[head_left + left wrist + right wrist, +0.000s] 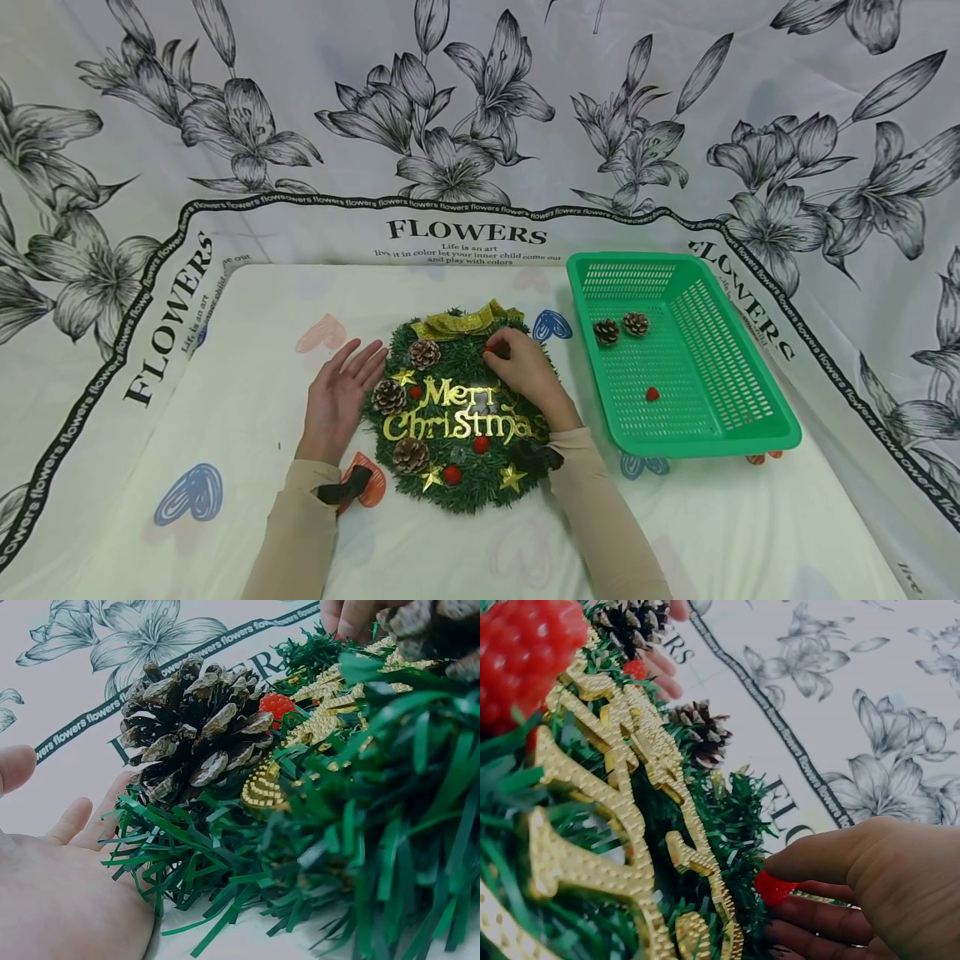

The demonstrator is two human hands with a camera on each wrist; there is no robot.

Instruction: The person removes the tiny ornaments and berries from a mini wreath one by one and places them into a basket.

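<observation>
Shows beige sleeves [296, 533] nearest the head camera. Pinches a red berry [775, 887] between thumb and fingers of the right grip [532, 371], at the upper right of the wreath [461, 358]; holds the left grip [337, 408] straight-fingered and without load at the wreath's left edge. Probably weighs little, perhaps firm, easily rolled: best taken by the sides. Reads "Merry Christmas" in gold lettering [462, 427] below the right grip, "FLOWERS" and "Life is an art" on the curtain [337, 237] beyond.

The white cloth [247, 400] (heart-printed) bears a wreath [465, 365] and basket [697, 446].
</observation>
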